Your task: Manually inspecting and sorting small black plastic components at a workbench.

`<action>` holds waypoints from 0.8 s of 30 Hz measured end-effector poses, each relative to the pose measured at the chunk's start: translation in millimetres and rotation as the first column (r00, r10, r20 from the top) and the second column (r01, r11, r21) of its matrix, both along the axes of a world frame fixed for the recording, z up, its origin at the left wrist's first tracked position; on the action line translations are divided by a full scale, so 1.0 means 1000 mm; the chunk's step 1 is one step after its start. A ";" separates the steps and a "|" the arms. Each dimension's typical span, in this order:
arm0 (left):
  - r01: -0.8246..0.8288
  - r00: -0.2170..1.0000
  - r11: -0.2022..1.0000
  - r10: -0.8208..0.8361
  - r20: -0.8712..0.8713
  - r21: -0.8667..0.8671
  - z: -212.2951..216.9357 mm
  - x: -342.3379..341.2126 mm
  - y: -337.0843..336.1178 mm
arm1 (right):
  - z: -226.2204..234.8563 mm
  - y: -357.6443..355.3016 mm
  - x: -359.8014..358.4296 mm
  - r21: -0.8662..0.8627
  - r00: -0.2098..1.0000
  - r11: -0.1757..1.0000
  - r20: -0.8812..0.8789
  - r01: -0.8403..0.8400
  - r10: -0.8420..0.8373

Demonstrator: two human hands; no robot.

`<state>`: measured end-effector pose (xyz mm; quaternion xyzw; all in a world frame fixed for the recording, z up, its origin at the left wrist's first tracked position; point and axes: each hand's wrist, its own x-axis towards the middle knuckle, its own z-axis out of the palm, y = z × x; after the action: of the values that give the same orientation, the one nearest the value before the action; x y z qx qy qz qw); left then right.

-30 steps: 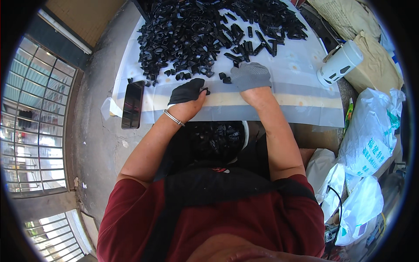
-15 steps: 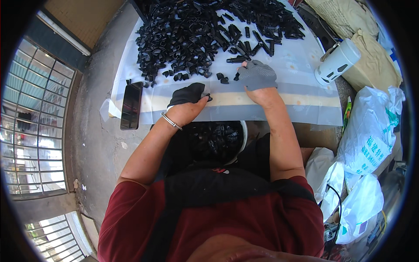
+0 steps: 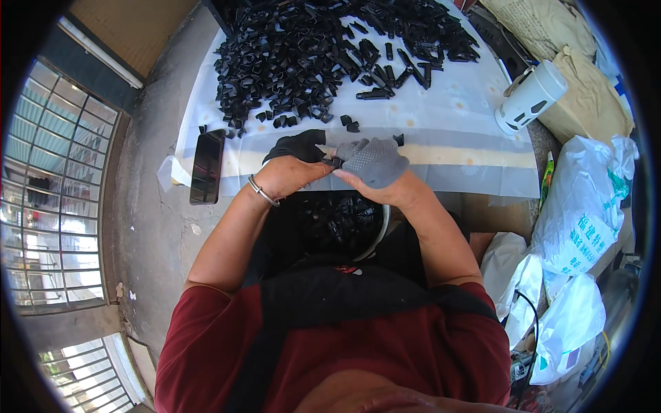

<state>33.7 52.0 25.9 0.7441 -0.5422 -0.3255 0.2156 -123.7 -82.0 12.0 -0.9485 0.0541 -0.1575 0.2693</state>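
Both hands are brought together over the near edge of the table cover (image 3: pixel 475 160); a small black part (image 3: pixel 335 163) is held between them, at the meeting thumbs and fingertips; whether it is one piece or two cannot be told. The left hand (image 3: pixel 295 157), in a black glove, is closed on the part; the right hand (image 3: pixel 374 162), in a grey dotted glove, is likewise pinched on it, some fingers being hidden.

A loose black piece (image 3: pixel 399 140) is seen just beyond the right hand; two small pieces (image 3: pixel 350 124) are noted farther up the cover; a heap of angular black pieces (image 3: pixel 275 76) is spread at far left, with longer black parts (image 3: pixel 385 72) scattered to its right.

Below the hands, black parts are contained in a white-rimmed bucket (image 3: pixel 383 237); a phone (image 3: pixel 206 167) is laid at the left edge; a white bottle (image 3: pixel 531 98) is placed at right.
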 end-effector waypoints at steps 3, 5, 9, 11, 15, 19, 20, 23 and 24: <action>-0.321 0.831 0.939 0.341 -0.440 0.121 -0.005 -0.008 -0.001 | -0.002 0.002 0.001 -0.035 0.993 0.999 0.119 0.032 -0.028; -0.367 0.850 0.926 0.295 -0.437 -0.089 -0.056 -0.006 0.009 | -0.002 0.009 0.008 -0.067 0.990 0.993 0.110 0.093 -0.085; -0.697 0.434 0.715 0.361 -0.825 -0.053 -0.025 -0.040 -0.008 | -0.008 0.011 0.007 -0.060 0.966 0.993 0.247 0.097 -0.080; -0.557 0.532 0.823 0.252 -0.808 -0.110 -0.019 -0.030 -0.002 | -0.003 0.001 0.001 -0.032 0.966 0.988 0.218 0.149 -0.138; -0.517 0.786 0.831 0.367 -0.497 -0.204 -0.012 -0.024 -0.001 | 0.003 -0.003 -0.006 0.056 0.960 0.990 0.246 0.126 -0.136; -0.471 0.859 0.834 0.359 -0.366 -0.288 -0.012 -0.022 -0.003 | 0.006 -0.003 -0.007 0.014 0.951 0.990 0.276 0.139 -0.138; -0.471 0.855 0.849 0.373 -0.360 -0.239 -0.011 -0.021 -0.003 | 0.006 -0.004 -0.008 0.003 0.947 0.992 0.297 0.129 -0.125; -0.444 0.876 0.857 0.354 -0.328 -0.261 -0.007 -0.023 -0.005 | -0.005 -0.003 -0.008 -0.126 0.946 0.977 0.297 0.175 -0.131; -0.446 0.875 0.857 0.356 -0.328 -0.260 -0.006 -0.023 -0.005 | 0.000 -0.001 -0.008 -0.125 0.946 0.977 0.297 0.173 -0.129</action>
<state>10.4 47.4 19.6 0.7440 -0.3855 -0.2760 0.4709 -131.8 -83.1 12.1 -0.9261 0.0751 -0.3173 0.1898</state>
